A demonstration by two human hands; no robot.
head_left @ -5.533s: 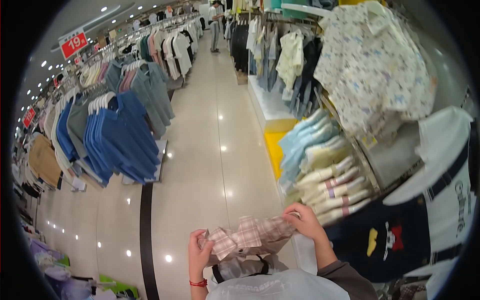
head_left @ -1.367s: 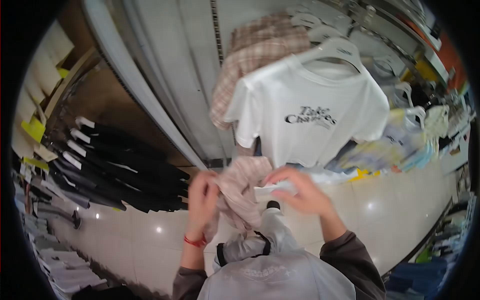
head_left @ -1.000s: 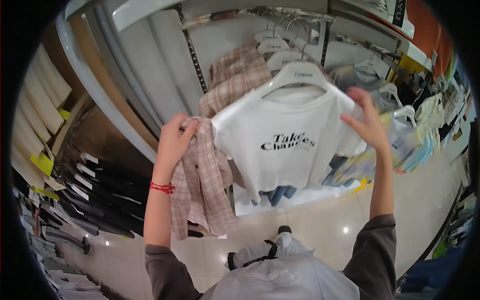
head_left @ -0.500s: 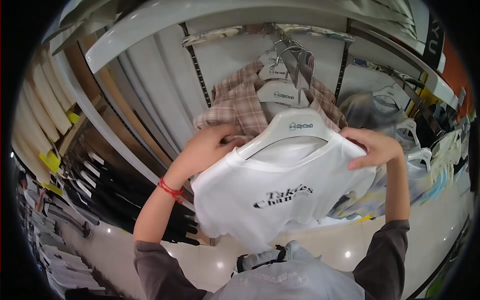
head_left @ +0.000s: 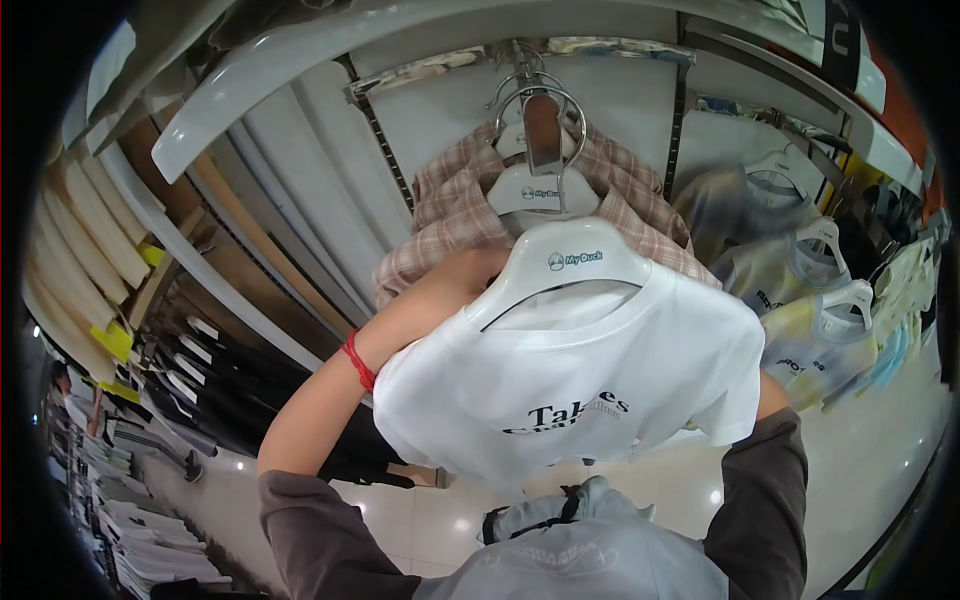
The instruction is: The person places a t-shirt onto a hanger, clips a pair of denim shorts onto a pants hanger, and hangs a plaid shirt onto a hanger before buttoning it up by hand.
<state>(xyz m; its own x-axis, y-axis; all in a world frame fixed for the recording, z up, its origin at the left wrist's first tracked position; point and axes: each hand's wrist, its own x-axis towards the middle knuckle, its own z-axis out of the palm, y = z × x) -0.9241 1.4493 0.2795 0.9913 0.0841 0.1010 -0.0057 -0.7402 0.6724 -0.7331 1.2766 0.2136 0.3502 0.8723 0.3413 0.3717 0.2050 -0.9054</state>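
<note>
A white T-shirt (head_left: 570,370) with black lettering hangs on a white hanger (head_left: 575,258) in front of me, its hook at the metal rail arm. My left hand (head_left: 478,268) reaches behind the shirt's shoulder, beside the plaid shirts; its fingers are hidden. My right hand is hidden behind the white shirt, with only part of the forearm showing at its right edge. Pink-brown plaid shirts (head_left: 440,225) hang behind it on white hangers (head_left: 542,190). What either hand holds cannot be seen.
Tie-dye shirts (head_left: 820,345) hang at the right. Black garments (head_left: 250,390) and cream garments (head_left: 80,250) hang at the left. A curved white shelf edge (head_left: 330,50) crosses above. Another person (head_left: 75,405) stands at the far left.
Since half a second ago, my right hand has gone from the shirt's shoulder to behind it. My left hand has moved slightly up and deeper behind the hanger. The white shirt sits further right.
</note>
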